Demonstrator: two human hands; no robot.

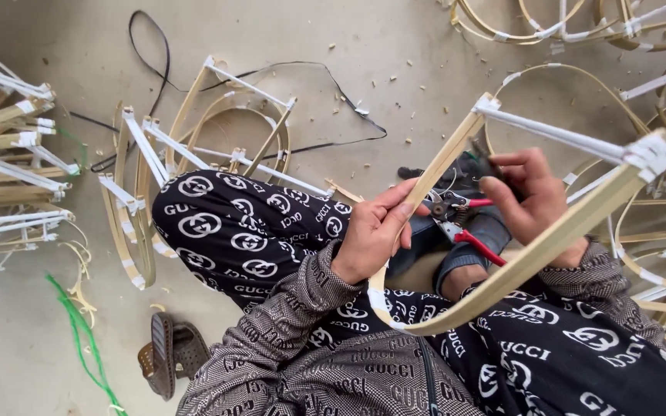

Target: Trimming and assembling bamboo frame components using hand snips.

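Observation:
My left hand (pixel 375 231) grips one leg of a curved bamboo-strip frame (pixel 502 277) that arcs over my lap; white bars (pixel 556 131) are taped across its top. My right hand (pixel 526 196) holds red-handled pliers (pixel 460 223) whose jaws sit against the strip, close to my left fingertips. A small dark object is pinched in my right fingers above the pliers. My legs, in black trousers with a white pattern, lie under both hands.
Finished bamboo frames lean by my left knee (pixel 194 169), lie stacked at the far left (pixel 9 154), and pile up at the right (pixel 657 231). A black cord (pixel 271 77), a green cord (pixel 79 339), a brown sandal (pixel 167 354) and bamboo chips lie on the concrete floor.

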